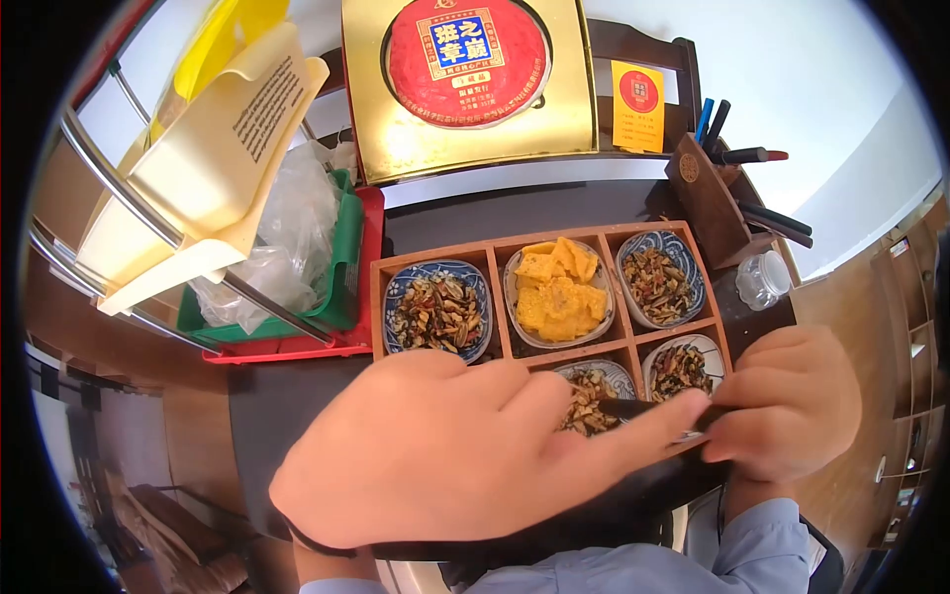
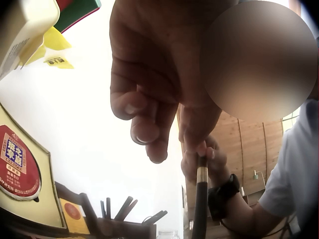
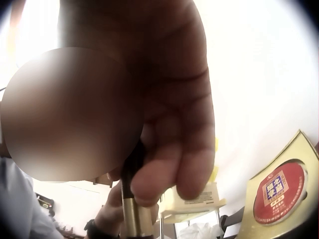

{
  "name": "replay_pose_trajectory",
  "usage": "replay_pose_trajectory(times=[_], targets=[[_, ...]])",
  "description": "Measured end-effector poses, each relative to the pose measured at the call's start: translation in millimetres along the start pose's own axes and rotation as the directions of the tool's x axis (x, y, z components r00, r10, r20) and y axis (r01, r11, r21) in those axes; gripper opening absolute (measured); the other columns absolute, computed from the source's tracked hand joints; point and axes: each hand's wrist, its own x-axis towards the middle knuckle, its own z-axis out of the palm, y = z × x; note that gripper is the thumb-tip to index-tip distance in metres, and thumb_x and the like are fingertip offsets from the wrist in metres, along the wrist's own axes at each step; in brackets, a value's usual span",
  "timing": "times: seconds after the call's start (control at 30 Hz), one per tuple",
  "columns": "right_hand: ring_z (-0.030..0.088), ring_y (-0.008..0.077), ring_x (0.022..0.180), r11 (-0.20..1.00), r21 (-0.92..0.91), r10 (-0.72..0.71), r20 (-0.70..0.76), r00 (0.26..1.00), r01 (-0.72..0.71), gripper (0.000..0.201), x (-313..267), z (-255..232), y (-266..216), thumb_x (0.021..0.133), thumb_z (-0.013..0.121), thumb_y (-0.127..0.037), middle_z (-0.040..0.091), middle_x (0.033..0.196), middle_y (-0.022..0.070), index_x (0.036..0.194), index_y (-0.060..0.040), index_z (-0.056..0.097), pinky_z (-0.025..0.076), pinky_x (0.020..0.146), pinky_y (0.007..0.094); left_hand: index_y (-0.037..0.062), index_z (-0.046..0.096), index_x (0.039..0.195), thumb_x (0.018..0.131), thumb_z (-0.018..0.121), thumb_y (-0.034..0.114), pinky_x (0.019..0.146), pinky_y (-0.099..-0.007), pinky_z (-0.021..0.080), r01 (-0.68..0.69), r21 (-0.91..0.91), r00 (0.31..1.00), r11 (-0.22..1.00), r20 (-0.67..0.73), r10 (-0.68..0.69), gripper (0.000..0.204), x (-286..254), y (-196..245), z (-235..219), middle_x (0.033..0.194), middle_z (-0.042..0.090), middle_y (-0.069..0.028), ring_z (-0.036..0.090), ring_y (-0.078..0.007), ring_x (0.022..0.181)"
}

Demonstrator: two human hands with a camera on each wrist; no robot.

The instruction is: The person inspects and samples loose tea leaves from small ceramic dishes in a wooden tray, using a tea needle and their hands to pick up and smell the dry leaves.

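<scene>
A dark, slim pen-like stick (image 1: 623,407) with a gold band lies between my hands, over the front of a divided wooden tray (image 1: 501,307). My right hand (image 1: 792,406) grips one end with curled fingers. My left hand (image 1: 445,445) reaches across from the left, index finger stretched along the stick, its tip near the right fingers. In the left wrist view, the stick (image 2: 200,214) runs down from the meeting fingertips. Its gold band (image 3: 133,216) shows clearly below the right fingers in the right wrist view. The left hand covers part of the tray's front compartments.
Small bowls in the tray hold dried mixes (image 1: 435,312) and yellow crisps (image 1: 561,297). Behind stands a gold box (image 1: 366,119). At right are a wooden pen holder (image 1: 708,198) and glass jar (image 1: 763,281); at left, a green basket (image 1: 341,267) and metal rack (image 1: 129,188).
</scene>
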Motion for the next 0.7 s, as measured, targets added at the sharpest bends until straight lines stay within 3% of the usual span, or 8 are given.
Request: replay_pose_trajectory(times=[0.03, 0.17, 0.23, 0.27, 0.4, 0.53, 0.6, 0.7], targets=[[0.054, 0.0165, 0.049, 0.999, 0.036, 0.014, -0.122, 0.992, -0.01, 0.015, -4, -4, 1, 0.07, 0.069, -0.019, 0.054, 0.063, 0.0014, 0.074, -0.011, 0.057, 0.039, 0.04, 0.0251, 0.0296, 0.057, 0.128, 0.069, 0.065, 0.018, 0.037, -0.0225, 0.027, 0.004, 0.016, 1.0, 1.0, -0.007, -0.004, 0.061, 0, -2, 0, 0.062, 0.023, 0.0035, 0.033, -0.0077, 0.045], [0.056, 0.0196, 0.05, 0.996, 0.064, 0.074, -0.082, 0.994, -0.069, 0.018, -27, -40, 9, 0.071, 0.071, -0.021, 0.058, 0.066, 0.004, 0.073, -0.0087, 0.057, 0.039, 0.042, 0.0266, 0.0226, 0.06, 0.124, 0.064, 0.064, 0.016, 0.039, -0.0225, 0.029, 0.024, 0.062, 0.998, 0.998, 0.053, -0.027, 0.06, 0, -4, -3, 0.059, 0.028, 0.0032, 0.038, -0.0083, 0.046], [0.057, 0.0226, 0.052, 0.969, -0.063, 0.24, 0.037, 0.97, -0.237, 0.02, -34, -47, 8, 0.071, 0.072, -0.02, 0.057, 0.065, 0.0047, 0.075, -0.0074, 0.057, 0.039, 0.043, 0.0298, 0.0217, 0.061, 0.122, 0.064, 0.064, 0.016, 0.038, -0.0228, 0.029, 0.026, 0.065, 0.999, 0.998, 0.042, -0.029, 0.059, 0, -4, -2, 0.059, 0.029, 0.0033, 0.039, -0.0084, 0.046], [0.058, 0.0246, 0.054, 0.947, -0.007, 0.318, 0.169, 0.933, -0.322, 0.019, -35, -49, 12, 0.073, 0.071, -0.016, 0.058, 0.066, 0.0055, 0.08, -0.0065, 0.057, 0.04, 0.045, 0.0316, 0.0208, 0.062, 0.121, 0.063, 0.064, 0.016, 0.038, -0.0231, 0.029, 0.027, 0.067, 0.999, 0.997, 0.032, -0.029, 0.058, 0, -3, -2, 0.058, 0.03, 0.0034, 0.039, -0.0084, 0.046], [0.058, 0.0251, 0.057, 0.931, -0.108, 0.365, 0.293, 0.884, -0.348, 0.015, -20, -32, 18, 0.075, 0.069, -0.012, 0.059, 0.068, 0.0055, 0.082, -0.0073, 0.057, 0.041, 0.048, 0.0339, 0.02, 0.063, 0.118, 0.062, 0.063, 0.016, 0.038, -0.0234, 0.03, 0.013, 0.077, 0.999, 0.997, 0.045, -0.017, 0.057, 2, -3, -1, 0.058, 0.032, 0.0038, 0.04, -0.0085, 0.046], [0.058, 0.0267, 0.057, 0.922, -0.062, 0.385, 0.227, 0.895, -0.382, 0.014, -21, -49, 9, 0.075, 0.069, -0.013, 0.059, 0.068, 0.006, 0.083, -0.0079, 0.058, 0.042, 0.049, 0.0356, 0.0193, 0.064, 0.117, 0.06, 0.062, 0.016, 0.038, -0.0233, 0.03, 0.021, 0.072, 0.999, 0.997, 0.024, -0.023, 0.057, 0, -2, -1, 0.057, 0.033, 0.0041, 0.041, -0.0085, 0.046], [0.058, 0.0281, 0.058, 0.885, -0.104, 0.466, 0.203, 0.861, -0.454, 0.013, -25, -53, 5, 0.076, 0.068, -0.014, 0.058, 0.067, 0.0069, 0.082, -0.0082, 0.057, 0.043, 0.05, 0.0373, 0.0192, 0.064, 0.117, 0.06, 0.062, 0.016, 0.038, -0.0233, 0.03, 0.024, 0.057, 1.0, 0.998, 0.014, -0.025, 0.057, 0, -3, -2, 0.057, 0.033, 0.0041, 0.041, -0.0084, 0.046], [0.058, 0.0283, 0.057, 0.887, -0.174, 0.459, 0.246, 0.854, -0.427, 0.014, -20, -31, 13, 0.076, 0.067, -0.016, 0.056, 0.063, 0.0076, 0.081, -0.0078, 0.056, 0.042, 0.048, 0.0377, 0.0188, 0.064, 0.117, 0.059, 0.062, 0.016, 0.038, -0.0233, 0.031, 0.023, 0.071, 0.999, 0.997, 0.027, -0.025, 0.057, 2, -3, -1, 0.058, 0.033, 0.0042, 0.041, -0.0085, 0.046]])
